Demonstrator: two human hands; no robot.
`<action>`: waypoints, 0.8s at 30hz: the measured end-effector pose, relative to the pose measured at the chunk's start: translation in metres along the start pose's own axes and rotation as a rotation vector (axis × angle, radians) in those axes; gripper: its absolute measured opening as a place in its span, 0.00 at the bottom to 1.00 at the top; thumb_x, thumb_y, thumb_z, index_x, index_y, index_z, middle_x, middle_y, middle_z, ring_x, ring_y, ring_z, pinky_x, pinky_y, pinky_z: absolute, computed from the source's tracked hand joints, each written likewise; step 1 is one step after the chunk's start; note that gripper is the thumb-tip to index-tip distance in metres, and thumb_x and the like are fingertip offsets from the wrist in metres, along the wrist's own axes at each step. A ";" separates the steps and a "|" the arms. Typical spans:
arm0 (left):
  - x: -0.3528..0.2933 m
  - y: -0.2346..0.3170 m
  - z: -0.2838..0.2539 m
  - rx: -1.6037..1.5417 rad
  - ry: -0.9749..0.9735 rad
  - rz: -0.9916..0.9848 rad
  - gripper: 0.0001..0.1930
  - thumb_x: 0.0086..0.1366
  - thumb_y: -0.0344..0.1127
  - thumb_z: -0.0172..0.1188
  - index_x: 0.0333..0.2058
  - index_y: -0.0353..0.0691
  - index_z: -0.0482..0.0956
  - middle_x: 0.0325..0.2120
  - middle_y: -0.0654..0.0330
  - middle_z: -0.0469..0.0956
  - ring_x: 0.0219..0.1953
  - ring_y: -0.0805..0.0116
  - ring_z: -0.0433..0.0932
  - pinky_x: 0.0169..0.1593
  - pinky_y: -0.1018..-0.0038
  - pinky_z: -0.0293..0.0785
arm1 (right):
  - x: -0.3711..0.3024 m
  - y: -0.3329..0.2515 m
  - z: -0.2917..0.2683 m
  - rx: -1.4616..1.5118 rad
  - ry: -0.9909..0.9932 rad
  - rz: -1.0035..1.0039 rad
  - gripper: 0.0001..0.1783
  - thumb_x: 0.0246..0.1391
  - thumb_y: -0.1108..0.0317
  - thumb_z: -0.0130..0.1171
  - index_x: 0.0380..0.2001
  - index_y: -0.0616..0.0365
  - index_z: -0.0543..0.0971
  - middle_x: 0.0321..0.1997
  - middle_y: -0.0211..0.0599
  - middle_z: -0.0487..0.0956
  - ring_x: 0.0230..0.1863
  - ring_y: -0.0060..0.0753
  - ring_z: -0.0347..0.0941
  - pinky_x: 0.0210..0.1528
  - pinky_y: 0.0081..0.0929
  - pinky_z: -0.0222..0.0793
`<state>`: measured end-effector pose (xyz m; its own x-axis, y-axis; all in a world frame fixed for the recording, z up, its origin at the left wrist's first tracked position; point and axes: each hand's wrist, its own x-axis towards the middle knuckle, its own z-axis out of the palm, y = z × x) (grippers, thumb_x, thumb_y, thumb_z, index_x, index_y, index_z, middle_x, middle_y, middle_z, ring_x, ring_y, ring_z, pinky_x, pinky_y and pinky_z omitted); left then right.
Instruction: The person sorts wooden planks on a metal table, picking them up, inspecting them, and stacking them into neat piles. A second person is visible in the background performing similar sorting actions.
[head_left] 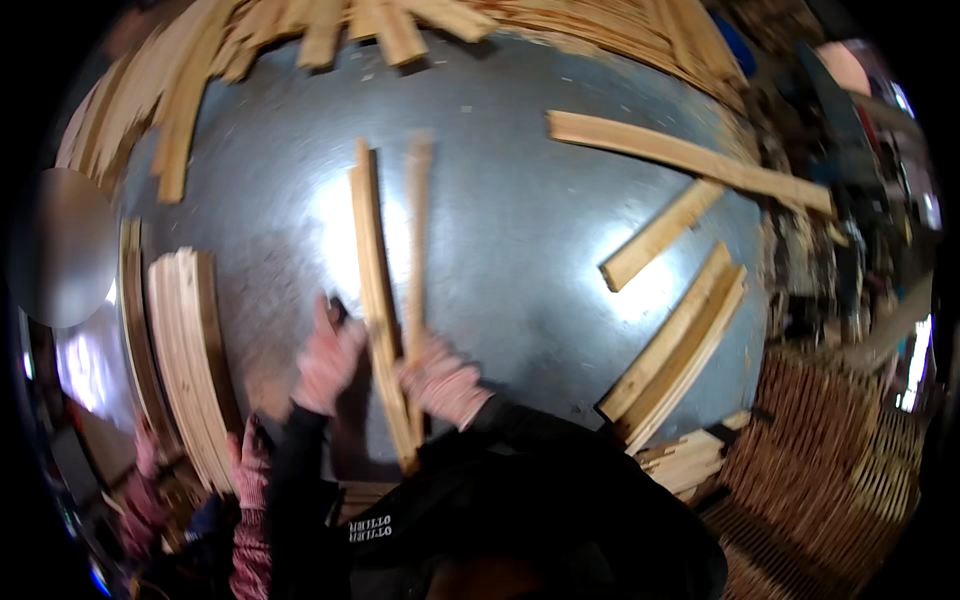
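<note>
My right hand [445, 382], in a pale pink knit glove, is closed round the lower part of a narrow wooden slat [418, 230]. That slat points away from me and is blurred at its far end. Just left of it, a few more wooden slats [375, 290] lie side by side, angled slightly, their near ends by my jacket. On their left side is my left hand [328, 365], gloved alike, dark at the fingertips. Its fingers reach forward, apart, with nothing visible in them, and a small gap separates it from the slats.
A grey metal tabletop [500, 220] carries everything. Long boards [690, 158] and shorter slats [680, 345] lie at right; piled boards [380, 30] line the far edge. At left, a co-worker's gloved hands [250, 465] are near a slat stack [185, 350]. Wood is stacked [800, 430] lower right.
</note>
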<state>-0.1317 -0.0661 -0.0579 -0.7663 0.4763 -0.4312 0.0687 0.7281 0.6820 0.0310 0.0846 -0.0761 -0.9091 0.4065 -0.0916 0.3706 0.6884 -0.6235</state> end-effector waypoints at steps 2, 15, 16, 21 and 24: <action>-0.038 0.041 0.052 -0.077 0.144 0.125 0.54 0.59 0.47 0.69 0.71 0.31 0.41 0.67 0.35 0.56 0.69 0.48 0.59 0.68 0.66 0.59 | -0.008 0.016 0.026 0.058 -0.018 -0.312 0.23 0.65 0.53 0.45 0.48 0.62 0.75 0.42 0.46 0.80 0.47 0.46 0.78 0.51 0.42 0.74; 0.105 0.191 0.070 0.626 0.554 0.810 0.49 0.49 0.43 0.75 0.65 0.29 0.60 0.61 0.40 0.66 0.64 0.41 0.64 0.68 0.52 0.58 | 0.066 0.276 -0.176 -0.253 0.542 0.849 0.59 0.49 0.45 0.65 0.71 0.68 0.46 0.72 0.72 0.51 0.75 0.66 0.45 0.76 0.48 0.36; 0.138 0.239 0.079 0.714 0.367 0.679 0.52 0.48 0.48 0.76 0.67 0.35 0.58 0.64 0.41 0.63 0.68 0.43 0.59 0.70 0.48 0.51 | 0.057 0.282 -0.167 -0.236 0.573 0.846 0.56 0.50 0.51 0.64 0.72 0.66 0.46 0.73 0.68 0.52 0.74 0.65 0.47 0.76 0.47 0.40; 0.287 0.263 0.126 0.990 0.294 0.616 0.49 0.51 0.54 0.71 0.68 0.44 0.58 0.64 0.46 0.66 0.69 0.47 0.60 0.69 0.47 0.53 | 0.013 0.264 -0.180 -0.067 0.493 0.747 0.56 0.44 0.59 0.64 0.73 0.60 0.47 0.73 0.60 0.54 0.72 0.63 0.51 0.73 0.45 0.50; 0.304 0.293 0.128 1.036 0.054 0.460 0.38 0.58 0.54 0.65 0.64 0.47 0.65 0.57 0.47 0.74 0.61 0.49 0.71 0.63 0.54 0.65 | -0.012 0.264 -0.183 -0.012 0.435 0.778 0.57 0.42 0.62 0.65 0.73 0.56 0.47 0.73 0.58 0.54 0.70 0.63 0.54 0.71 0.46 0.54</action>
<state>-0.2631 0.3547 -0.0649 -0.5564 0.8004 -0.2233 0.8273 0.5586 -0.0592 0.1748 0.3715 -0.0973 -0.2470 0.9519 -0.1813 0.8571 0.1273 -0.4993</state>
